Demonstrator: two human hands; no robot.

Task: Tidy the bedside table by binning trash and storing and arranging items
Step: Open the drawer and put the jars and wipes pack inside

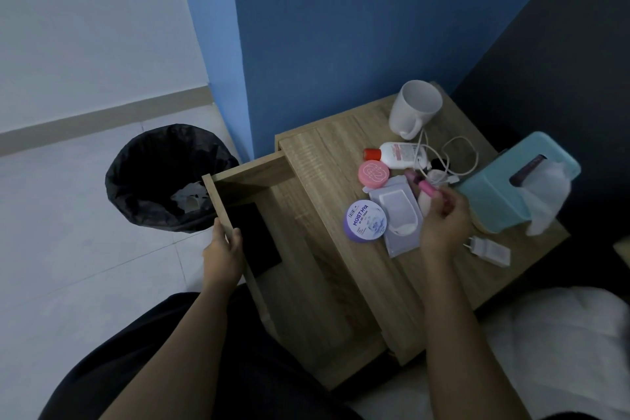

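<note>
Pink tube in right hand, open drawer off to the left.
The right hand point(443, 225) grips a pink tube point(430, 186) over the bench point(341, 153); the left hand point(223, 254) clasps the drawer point(252, 177) front, bin point(163, 177) beyond.

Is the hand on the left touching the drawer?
Touching. The head view shows the left hand with its fingers curled over the front edge of the open drawer, no gap between them.
</note>
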